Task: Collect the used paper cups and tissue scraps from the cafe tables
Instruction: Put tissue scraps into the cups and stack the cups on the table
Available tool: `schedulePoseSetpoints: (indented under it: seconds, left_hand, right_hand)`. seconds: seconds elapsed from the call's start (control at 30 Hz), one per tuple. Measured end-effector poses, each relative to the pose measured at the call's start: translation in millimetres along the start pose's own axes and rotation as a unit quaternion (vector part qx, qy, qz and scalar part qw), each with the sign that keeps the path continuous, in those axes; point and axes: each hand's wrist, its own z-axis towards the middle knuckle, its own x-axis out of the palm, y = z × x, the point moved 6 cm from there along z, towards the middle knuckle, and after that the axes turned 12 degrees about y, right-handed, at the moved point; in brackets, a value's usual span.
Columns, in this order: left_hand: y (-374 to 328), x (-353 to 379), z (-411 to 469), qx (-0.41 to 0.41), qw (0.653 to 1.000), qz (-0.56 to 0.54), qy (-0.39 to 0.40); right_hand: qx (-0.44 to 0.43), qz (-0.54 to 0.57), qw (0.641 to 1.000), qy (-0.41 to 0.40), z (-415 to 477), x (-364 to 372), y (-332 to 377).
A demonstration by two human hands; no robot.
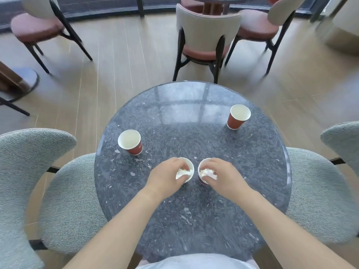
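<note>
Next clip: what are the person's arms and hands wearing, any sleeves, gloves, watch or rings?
The left hand and right hand are ungloved, with no ring or watch that I can make out. Both forearms are bare down to the frame's edge, no sleeve in sight. A pale bluish garment shows at the torso.
</note>
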Motion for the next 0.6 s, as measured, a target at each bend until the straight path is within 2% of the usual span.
schedulePoseSetpoints:
  seconds: [0.07, 0.17, 0.3, 0.47, 0.6]
  left_hand:
    - [-2, 7, 1, -0.001, 0.999, 0.024, 0.027]
    - [-6, 16, 6, -0.002, 0.990, 0.122, 0.070]
    - [-6, 18, 12, -0.009, 0.975, 0.204, 0.086]
    - [-2, -4, 9, -0.023, 0.980, 0.198, 0.025]
    - [10, -39, -4, -0.022, 0.987, 0.150, -0.052]
  right_hand:
    - [-0.001, -0.027, 0.999, 0.021, -3, 7, -2]
    - [0.042, -0.064, 0.996, 0.039, -3, 15, -5]
    - [0.050, -0.061, 0.996, 0.045, 4, 20, 0]
    - [0.046, -0.068, 0.997, 0.006, 16, 9, 12]
    - [-0.007, -0.068, 0.998, -0.010, 29, 2, 39]
